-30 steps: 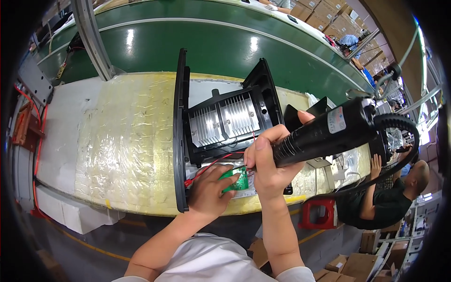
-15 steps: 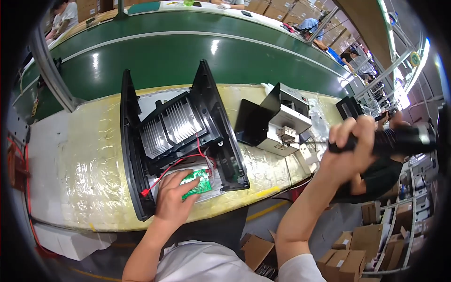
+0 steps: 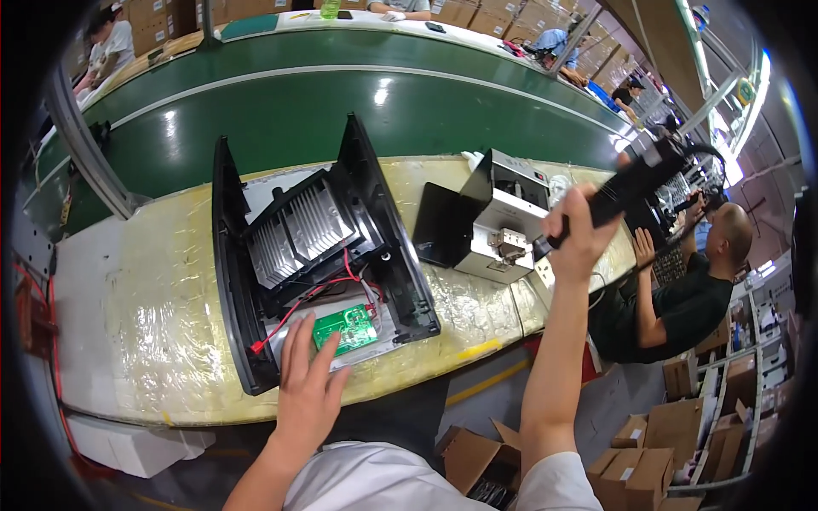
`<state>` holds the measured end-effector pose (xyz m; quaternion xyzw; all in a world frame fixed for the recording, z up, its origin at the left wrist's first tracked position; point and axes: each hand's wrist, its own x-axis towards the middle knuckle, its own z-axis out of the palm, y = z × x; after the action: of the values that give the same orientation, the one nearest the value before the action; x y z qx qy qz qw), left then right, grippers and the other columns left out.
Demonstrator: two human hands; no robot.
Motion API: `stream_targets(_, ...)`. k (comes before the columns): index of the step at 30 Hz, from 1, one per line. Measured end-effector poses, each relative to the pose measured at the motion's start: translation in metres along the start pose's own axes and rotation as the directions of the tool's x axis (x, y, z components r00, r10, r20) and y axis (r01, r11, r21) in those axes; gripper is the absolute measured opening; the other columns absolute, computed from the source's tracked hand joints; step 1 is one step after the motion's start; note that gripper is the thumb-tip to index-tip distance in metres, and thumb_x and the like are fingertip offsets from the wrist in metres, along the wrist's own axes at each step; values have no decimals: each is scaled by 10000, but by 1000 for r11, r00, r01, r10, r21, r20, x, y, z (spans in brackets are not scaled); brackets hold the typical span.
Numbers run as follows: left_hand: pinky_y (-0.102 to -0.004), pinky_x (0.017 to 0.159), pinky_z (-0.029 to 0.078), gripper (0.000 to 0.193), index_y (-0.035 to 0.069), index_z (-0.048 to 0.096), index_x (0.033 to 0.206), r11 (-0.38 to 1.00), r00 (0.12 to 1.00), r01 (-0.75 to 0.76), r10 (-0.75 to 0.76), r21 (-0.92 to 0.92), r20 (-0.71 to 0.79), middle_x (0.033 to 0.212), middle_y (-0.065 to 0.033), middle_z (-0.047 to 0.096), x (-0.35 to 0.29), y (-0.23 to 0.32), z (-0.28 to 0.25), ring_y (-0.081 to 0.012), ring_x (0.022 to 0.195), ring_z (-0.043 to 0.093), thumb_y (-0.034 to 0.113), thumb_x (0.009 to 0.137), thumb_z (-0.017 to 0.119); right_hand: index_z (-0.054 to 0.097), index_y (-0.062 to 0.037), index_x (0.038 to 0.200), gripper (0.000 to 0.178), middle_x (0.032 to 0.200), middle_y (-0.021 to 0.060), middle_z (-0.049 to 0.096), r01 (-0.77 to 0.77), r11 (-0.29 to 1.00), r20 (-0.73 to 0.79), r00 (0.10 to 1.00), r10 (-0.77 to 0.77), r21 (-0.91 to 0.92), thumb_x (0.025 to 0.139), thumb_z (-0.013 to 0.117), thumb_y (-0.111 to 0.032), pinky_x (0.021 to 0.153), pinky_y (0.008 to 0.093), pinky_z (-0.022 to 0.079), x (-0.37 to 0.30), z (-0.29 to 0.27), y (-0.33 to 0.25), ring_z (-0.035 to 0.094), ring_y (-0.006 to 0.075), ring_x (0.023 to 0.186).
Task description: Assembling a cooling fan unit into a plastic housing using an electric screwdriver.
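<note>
My right hand point(image 3: 581, 232) is wrapped round a black electric screwdriver point(image 3: 635, 186), held tilted with its tip end at the metal front of a white and black screw feeder point(image 3: 498, 247). Whether the tip touches a screw is too small to tell. My left hand point(image 3: 308, 379) lies with its fingers stretched out at the left edge of a green circuit board point(image 3: 348, 330), not gripping it. The board lies inside a black plastic housing point(image 3: 407, 272), below a finned metal heat sink point(image 3: 305, 234). Red wires point(image 3: 328, 285) run near the board.
A yellowish film-covered bench point(image 3: 153, 324) carries the housing and feeder. Beyond it runs a green conveyor belt point(image 3: 281, 111). A co-worker in a dark shirt point(image 3: 682, 307) works close on the right. Open cardboard boxes point(image 3: 477, 460) stand below the bench.
My right hand and the screwdriver have moved left and tilted, bringing the tip end to the feeder. My left fingers have loosened from the board and straightened; the board lies flatter.
</note>
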<state>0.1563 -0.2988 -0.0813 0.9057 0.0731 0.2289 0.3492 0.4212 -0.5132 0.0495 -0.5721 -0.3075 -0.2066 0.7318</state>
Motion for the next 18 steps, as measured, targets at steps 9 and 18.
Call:
stream_targets(9,-435,1067,432,586,-42,545,1351,971,982,-153,129,186,137,1479,-226,463,-27,2,10,-356,1334,479,174,837,726,421,-34,1253,256,776,26,394,158,846,139,955,-262,510,1016,459,-122,407,239,371,-43,71,-103,394,77,477)
stream_targets(18,-349,970,505,501,-25,558,1333,958,988,-152,146,241,44,1468,-193,489,-27,8,21,-297,1302,521,149,879,676,351,-43,1314,393,729,65,484,-100,955,414,910,-26,280,981,553,-102,422,288,451,-101,156,-30,460,125,444)
